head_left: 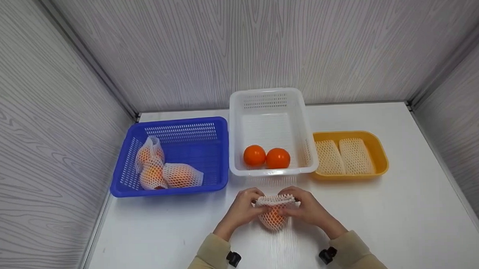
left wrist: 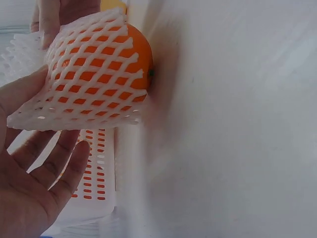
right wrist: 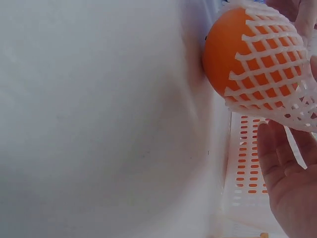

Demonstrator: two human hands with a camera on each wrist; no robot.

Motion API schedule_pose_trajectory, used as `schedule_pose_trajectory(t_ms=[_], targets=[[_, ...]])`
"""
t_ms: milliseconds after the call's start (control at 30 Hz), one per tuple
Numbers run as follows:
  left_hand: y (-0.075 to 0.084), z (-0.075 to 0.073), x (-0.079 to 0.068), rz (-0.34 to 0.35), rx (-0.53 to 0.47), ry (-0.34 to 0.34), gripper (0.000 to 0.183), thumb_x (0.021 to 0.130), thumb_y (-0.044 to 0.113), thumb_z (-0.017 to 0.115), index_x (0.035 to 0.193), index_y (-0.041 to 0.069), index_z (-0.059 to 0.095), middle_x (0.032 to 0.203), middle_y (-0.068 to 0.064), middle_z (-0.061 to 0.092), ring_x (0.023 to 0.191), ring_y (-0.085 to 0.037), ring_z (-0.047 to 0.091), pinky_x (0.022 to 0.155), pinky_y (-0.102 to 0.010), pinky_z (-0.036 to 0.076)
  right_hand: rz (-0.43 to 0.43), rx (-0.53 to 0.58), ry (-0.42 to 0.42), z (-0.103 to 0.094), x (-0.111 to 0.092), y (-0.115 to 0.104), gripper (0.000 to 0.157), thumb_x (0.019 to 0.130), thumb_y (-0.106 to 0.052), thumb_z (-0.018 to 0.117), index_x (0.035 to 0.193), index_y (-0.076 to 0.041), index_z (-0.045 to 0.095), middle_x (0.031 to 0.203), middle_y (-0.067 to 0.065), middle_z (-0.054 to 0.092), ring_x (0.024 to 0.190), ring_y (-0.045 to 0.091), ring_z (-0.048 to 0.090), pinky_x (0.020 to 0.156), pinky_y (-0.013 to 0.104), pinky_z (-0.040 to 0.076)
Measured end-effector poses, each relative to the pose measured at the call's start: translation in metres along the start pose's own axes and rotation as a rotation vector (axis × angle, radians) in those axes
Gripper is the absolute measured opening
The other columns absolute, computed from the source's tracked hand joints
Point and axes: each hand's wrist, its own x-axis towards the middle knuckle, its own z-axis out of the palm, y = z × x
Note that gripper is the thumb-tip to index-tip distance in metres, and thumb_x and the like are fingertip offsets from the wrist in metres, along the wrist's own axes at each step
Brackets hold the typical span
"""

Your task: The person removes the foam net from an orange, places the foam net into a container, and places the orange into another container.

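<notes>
Between both hands, close over the table, is an orange (right wrist: pixel 223 49) partly covered by a white foam net sleeve (head_left: pixel 273 217). My left hand (head_left: pixel 244 208) pinches the sleeve's upper left edge, thumb in front and fingers behind. On the other side my right hand (head_left: pixel 305 207) pinches the sleeve's upper right edge in the same way. The left wrist view shows the net (left wrist: pixel 94 74) around most of the fruit, whose bare end sticks out on the table side. Loose netting gathers at the end nearer the fingers.
A white basket (head_left: pixel 272 172) behind the hands holds two bare oranges (head_left: pixel 278 158). To its left, a blue basket (head_left: pixel 169 192) contains several net-covered oranges (head_left: pixel 181 175). The yellow tray (head_left: pixel 379 157) on the right holds two flat foam nets (head_left: pixel 356 156). Panels enclose the table's back and sides.
</notes>
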Motion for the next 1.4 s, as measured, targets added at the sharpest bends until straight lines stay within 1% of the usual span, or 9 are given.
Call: schedule_pose_trajectory(t_ms=[233, 367, 500, 667, 833, 967, 1167, 1300, 1400], targets=[[0.001, -0.002, 0.001, 0.003, -0.010, -0.016, 0.009, 0.079, 0.012, 0.082, 0.082, 0.009, 0.075, 0.086, 0.006, 0.062, 0.082, -0.009, 0.057, 0.073, -0.026, 0.051, -0.035, 0.000, 0.016, 0.002, 0.000, 0.001, 0.017, 0.077, 0.000, 0.080, 0.093, -0.001, 0.074, 0.102, 0.010, 0.067, 0.096, 0.025, 0.062, 0.084, 0.037, 0.051], [0.000, -0.003, 0.000, -0.015, 0.005, -0.039, 0.016, 0.078, 0.015, 0.083, 0.089, 0.009, 0.073, 0.093, 0.006, 0.062, 0.088, -0.011, 0.058, 0.077, -0.027, 0.051, -0.042, -0.013, 0.060, 0.007, 0.002, 0.018, 0.014, 0.078, 0.004, 0.078, 0.089, -0.003, 0.075, 0.096, 0.007, 0.068, 0.091, 0.021, 0.063, 0.081, 0.033, 0.051], [0.000, -0.003, -0.001, -0.004, 0.013, -0.032, 0.015, 0.079, 0.014, 0.082, 0.091, 0.008, 0.075, 0.096, 0.004, 0.064, 0.091, -0.012, 0.059, 0.079, -0.029, 0.052, -0.023, 0.005, 0.065, 0.010, 0.003, 0.036, 0.015, 0.082, -0.005, 0.079, 0.095, -0.010, 0.075, 0.097, -0.001, 0.070, 0.093, 0.016, 0.063, 0.084, 0.032, 0.051], [0.000, -0.002, 0.000, 0.015, 0.011, -0.005, 0.007, 0.081, 0.010, 0.078, 0.088, 0.009, 0.076, 0.090, 0.004, 0.065, 0.084, -0.009, 0.058, 0.074, -0.033, 0.054, 0.015, 0.062, 0.048, 0.008, 0.001, 0.041, 0.030, 0.081, -0.020, 0.082, 0.107, -0.014, 0.069, 0.105, -0.006, 0.067, 0.101, 0.017, 0.061, 0.092, 0.041, 0.047], [0.001, -0.001, 0.000, 0.003, 0.007, 0.003, 0.005, 0.084, 0.011, 0.076, 0.089, 0.012, 0.075, 0.084, 0.008, 0.062, 0.076, -0.006, 0.052, 0.068, -0.028, 0.049, 0.044, 0.044, 0.033, 0.008, -0.001, 0.043, 0.041, 0.079, -0.023, 0.084, 0.115, -0.013, 0.068, 0.113, -0.004, 0.066, 0.107, 0.017, 0.059, 0.093, 0.048, 0.046], [0.001, -0.001, 0.000, -0.006, 0.003, 0.006, 0.008, 0.085, 0.014, 0.076, 0.093, 0.012, 0.075, 0.086, 0.007, 0.063, 0.078, -0.007, 0.053, 0.069, -0.026, 0.048, 0.030, 0.022, 0.060, 0.010, 0.000, 0.040, 0.031, 0.079, -0.013, 0.083, 0.108, -0.009, 0.072, 0.108, 0.001, 0.068, 0.102, 0.018, 0.061, 0.090, 0.041, 0.048], [0.001, -0.002, 0.000, -0.094, -0.007, -0.046, 0.031, 0.082, 0.024, 0.081, 0.108, 0.013, 0.071, 0.102, 0.005, 0.060, 0.094, -0.013, 0.055, 0.083, -0.040, 0.052, 0.035, -0.001, 0.113, 0.004, 0.001, 0.006, 0.021, 0.079, 0.002, 0.079, 0.099, -0.002, 0.072, 0.097, 0.004, 0.070, 0.093, 0.017, 0.063, 0.085, 0.034, 0.051], [0.000, 0.001, -0.001, -0.144, 0.009, -0.079, 0.040, 0.081, 0.031, 0.082, 0.115, 0.014, 0.068, 0.106, 0.006, 0.056, 0.099, -0.014, 0.053, 0.086, -0.035, 0.050, 0.086, 0.005, 0.133, 0.002, 0.000, -0.005, 0.019, 0.081, 0.003, 0.076, 0.099, 0.000, 0.071, 0.094, 0.004, 0.071, 0.090, 0.016, 0.064, 0.084, 0.034, 0.052], [0.000, 0.002, -0.001, -0.139, 0.014, -0.076, 0.040, 0.082, 0.034, 0.080, 0.115, 0.014, 0.067, 0.105, 0.007, 0.057, 0.098, -0.013, 0.054, 0.085, -0.031, 0.049, 0.122, 0.033, 0.135, 0.002, 0.000, -0.004, 0.024, 0.083, 0.002, 0.075, 0.106, 0.003, 0.070, 0.100, 0.008, 0.071, 0.096, 0.021, 0.065, 0.089, 0.039, 0.052]])
